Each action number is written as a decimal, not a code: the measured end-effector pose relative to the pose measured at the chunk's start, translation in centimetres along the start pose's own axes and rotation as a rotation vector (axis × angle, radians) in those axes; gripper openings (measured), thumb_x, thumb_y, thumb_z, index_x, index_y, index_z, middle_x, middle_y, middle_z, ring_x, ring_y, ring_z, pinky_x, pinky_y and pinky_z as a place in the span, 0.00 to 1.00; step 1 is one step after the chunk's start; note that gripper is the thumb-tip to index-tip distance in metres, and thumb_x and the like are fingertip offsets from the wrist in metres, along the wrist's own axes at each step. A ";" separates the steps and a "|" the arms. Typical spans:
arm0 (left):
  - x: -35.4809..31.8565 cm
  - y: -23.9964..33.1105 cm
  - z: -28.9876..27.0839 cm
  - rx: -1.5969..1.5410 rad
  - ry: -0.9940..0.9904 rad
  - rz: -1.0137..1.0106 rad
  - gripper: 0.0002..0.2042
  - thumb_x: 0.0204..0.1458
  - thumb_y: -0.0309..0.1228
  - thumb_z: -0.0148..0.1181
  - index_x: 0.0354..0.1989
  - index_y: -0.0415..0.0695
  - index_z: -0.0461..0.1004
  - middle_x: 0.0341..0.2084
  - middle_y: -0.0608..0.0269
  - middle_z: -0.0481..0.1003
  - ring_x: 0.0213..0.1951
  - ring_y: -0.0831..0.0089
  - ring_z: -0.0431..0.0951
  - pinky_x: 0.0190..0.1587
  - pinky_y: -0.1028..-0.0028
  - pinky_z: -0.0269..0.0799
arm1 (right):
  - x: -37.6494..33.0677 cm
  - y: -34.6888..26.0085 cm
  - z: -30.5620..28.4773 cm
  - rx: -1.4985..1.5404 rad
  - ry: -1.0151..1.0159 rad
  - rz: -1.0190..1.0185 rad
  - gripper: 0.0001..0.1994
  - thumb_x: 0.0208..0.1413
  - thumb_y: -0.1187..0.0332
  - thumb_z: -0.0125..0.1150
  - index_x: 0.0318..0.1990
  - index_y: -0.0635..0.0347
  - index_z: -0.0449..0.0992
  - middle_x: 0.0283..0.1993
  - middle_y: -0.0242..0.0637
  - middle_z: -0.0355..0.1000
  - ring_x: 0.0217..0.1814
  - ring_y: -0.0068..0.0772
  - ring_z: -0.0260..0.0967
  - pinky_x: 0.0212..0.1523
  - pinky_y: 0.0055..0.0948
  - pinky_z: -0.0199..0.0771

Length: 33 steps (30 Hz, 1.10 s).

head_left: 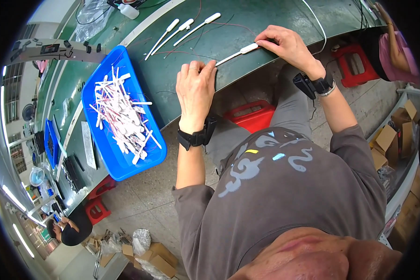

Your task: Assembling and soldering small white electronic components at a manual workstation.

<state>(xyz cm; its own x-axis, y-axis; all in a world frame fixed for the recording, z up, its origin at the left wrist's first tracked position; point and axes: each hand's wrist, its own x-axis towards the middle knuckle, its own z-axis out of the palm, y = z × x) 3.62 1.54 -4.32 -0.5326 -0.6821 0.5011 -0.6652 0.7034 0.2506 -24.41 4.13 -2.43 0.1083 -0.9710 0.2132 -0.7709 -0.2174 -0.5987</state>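
Note:
Between my two hands a slim white plastic stick (232,57) with a wider paddle-like end lies just over the green table. My left hand (196,91) is closed, thumb and forefinger pinching its thin tip. My right hand (288,48) pinches the wide end, where a thin reddish wire shows close by. Beyond my hands, 3 similar white sticks (197,29) lie side by side on the table, thin wires around them. To the left, a blue plastic bin (121,173) holds a heaped pile of such white sticks (121,116) with red wires.
The green table (247,18) runs across the far side, with a white cable (318,21) at right. The bin overhangs its near edge. Red stools (254,116) stand beneath. One co-worker (399,53) is at right, another (74,231) far left. Cardboard boxes (156,259) sit behind.

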 end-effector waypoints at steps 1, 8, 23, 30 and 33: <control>0.0 0.2 -0.1 0.006 -0.003 -0.012 0.10 0.49 0.28 0.65 0.40 0.46 0.79 0.31 0.64 0.71 0.35 0.65 0.70 0.38 0.67 0.68 | -0.1 0.3 0.2 -0.034 0.039 -0.047 0.06 0.57 0.70 0.61 0.39 0.62 0.79 0.36 0.34 0.75 0.38 0.31 0.71 0.39 0.25 0.70; 1.1 1.8 -0.9 0.062 0.112 0.013 0.12 0.47 0.30 0.66 0.42 0.45 0.78 0.38 0.63 0.73 0.43 0.62 0.72 0.47 0.64 0.67 | 0.2 0.2 0.9 -0.125 0.322 -0.305 0.06 0.53 0.71 0.64 0.38 0.59 0.80 0.38 0.35 0.75 0.44 0.37 0.70 0.43 0.30 0.72; 3.2 2.6 3.0 -0.148 0.063 -0.010 0.06 0.47 0.28 0.66 0.34 0.45 0.80 0.34 0.64 0.77 0.37 0.62 0.75 0.41 0.66 0.71 | -0.2 -0.7 2.7 -0.020 0.128 -0.259 0.09 0.51 0.70 0.66 0.40 0.60 0.78 0.41 0.34 0.73 0.49 0.37 0.68 0.49 0.32 0.70; 3.2 2.7 3.2 -0.190 0.056 -0.011 0.05 0.47 0.27 0.65 0.33 0.44 0.78 0.34 0.63 0.76 0.38 0.62 0.74 0.43 0.65 0.69 | -0.3 -0.9 2.4 0.019 0.098 -0.250 0.09 0.53 0.69 0.65 0.41 0.59 0.77 0.40 0.34 0.73 0.47 0.37 0.68 0.49 0.33 0.69; 3.2 2.7 3.0 -0.213 0.042 -0.019 0.05 0.47 0.27 0.64 0.33 0.44 0.78 0.33 0.63 0.76 0.38 0.62 0.74 0.43 0.65 0.68 | -0.3 -0.9 2.2 0.041 0.069 -0.232 0.09 0.53 0.70 0.64 0.41 0.59 0.77 0.40 0.34 0.73 0.46 0.37 0.68 0.49 0.33 0.69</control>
<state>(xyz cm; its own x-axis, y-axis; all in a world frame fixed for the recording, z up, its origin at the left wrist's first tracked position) -1.44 0.63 -4.53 -0.4958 -0.6901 0.5273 -0.5470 0.7197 0.4276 -22.34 4.36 -3.65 0.2355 -0.8859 0.3997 -0.7043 -0.4390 -0.5579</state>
